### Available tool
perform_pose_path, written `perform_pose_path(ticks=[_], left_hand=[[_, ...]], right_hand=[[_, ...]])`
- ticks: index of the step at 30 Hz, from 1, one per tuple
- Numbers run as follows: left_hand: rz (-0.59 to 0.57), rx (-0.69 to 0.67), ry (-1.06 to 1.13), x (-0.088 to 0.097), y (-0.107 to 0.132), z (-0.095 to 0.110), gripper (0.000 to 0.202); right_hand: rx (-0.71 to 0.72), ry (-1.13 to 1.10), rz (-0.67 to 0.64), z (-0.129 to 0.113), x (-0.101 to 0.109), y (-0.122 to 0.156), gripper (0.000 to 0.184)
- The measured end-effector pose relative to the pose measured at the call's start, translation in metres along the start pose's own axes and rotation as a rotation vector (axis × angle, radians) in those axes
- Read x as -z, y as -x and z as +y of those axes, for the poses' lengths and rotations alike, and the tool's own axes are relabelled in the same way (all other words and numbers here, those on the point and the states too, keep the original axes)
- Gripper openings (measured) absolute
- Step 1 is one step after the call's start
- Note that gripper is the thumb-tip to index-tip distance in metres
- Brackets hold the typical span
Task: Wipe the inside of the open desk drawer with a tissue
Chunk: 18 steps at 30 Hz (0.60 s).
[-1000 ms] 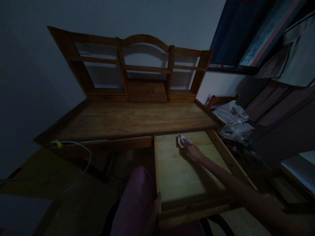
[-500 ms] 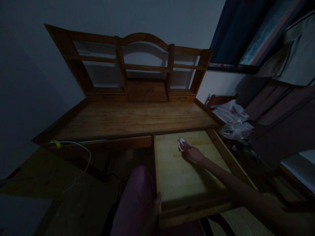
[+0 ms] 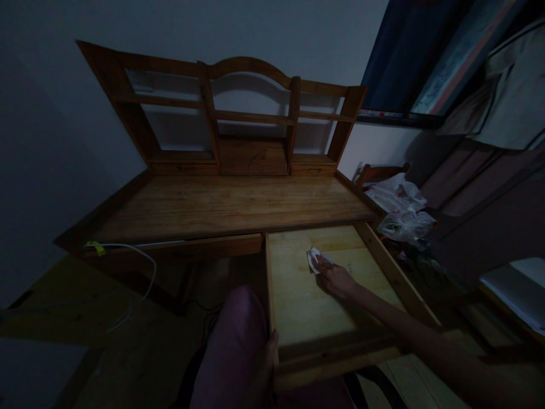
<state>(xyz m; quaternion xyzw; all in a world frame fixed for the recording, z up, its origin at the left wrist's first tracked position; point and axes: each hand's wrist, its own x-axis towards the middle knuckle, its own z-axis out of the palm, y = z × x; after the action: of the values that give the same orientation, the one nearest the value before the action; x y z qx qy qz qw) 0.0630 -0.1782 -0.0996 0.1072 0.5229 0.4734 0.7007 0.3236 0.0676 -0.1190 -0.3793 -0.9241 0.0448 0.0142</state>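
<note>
Head-camera view in a dim room: a small crumpled white tissue (image 3: 314, 259) is pressed flat against the pale wooden floor of a pulled-out desk drawer (image 3: 298, 307) by the right hand (image 3: 336, 278), whose fingertips (image 3: 322, 264) rest on the wad's near edge. The tissue lies just ahead of the fingers, toward the back and slightly left of the hand, in the rear half of the drawer; the forearm is stretched in from the lower right, so the hand's long axis runs diagonally toward the back left corner. The fingers are laid out flat on the tissue, not curled round it. The left hand (image 3: 268, 363) (far nearer the body) is closed on the drawer's front left corner, beside a pink-clad knee (image 3: 232, 346). The brown wooden desktop (image 3: 230, 204) lies beyond.
</note>
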Motion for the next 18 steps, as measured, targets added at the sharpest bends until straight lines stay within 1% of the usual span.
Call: perform_pose_path(ticks=[5, 8, 11, 13, 15, 18], left_hand=[[0.008, -0.017, -0.008, 0.005, -0.002, -0.004, 0.049], [0.008, -0.035, -0.003, 0.006, -0.003, -0.006, 0.047], [-0.008, -0.046, 0.008, 0.004, -0.002, -0.007, 0.045], [-0.028, -0.04, 0.012, 0.003, -0.001, -0.007, 0.046], [-0.048, -0.025, 0.01, 0.003, 0.001, -0.005, 0.048], [-0.072, -0.012, 0.005, 0.004, 0.004, -0.004, 0.046]], right_hand=[[-0.018, -0.047, -0.002, -0.013, 0.0, 0.012, 0.068], [-0.016, -0.071, -0.004, -0.026, 0.002, 0.02, 0.066], [0.004, -0.1, -0.041, -0.04, 0.011, 0.024, 0.059], [-0.045, -0.119, -0.075, -0.045, 0.02, 0.021, 0.051], [-0.123, -0.115, -0.065, -0.043, 0.029, 0.014, 0.049], [-0.201, -0.065, -0.001, -0.024, 0.038, -0.006, 0.059]])
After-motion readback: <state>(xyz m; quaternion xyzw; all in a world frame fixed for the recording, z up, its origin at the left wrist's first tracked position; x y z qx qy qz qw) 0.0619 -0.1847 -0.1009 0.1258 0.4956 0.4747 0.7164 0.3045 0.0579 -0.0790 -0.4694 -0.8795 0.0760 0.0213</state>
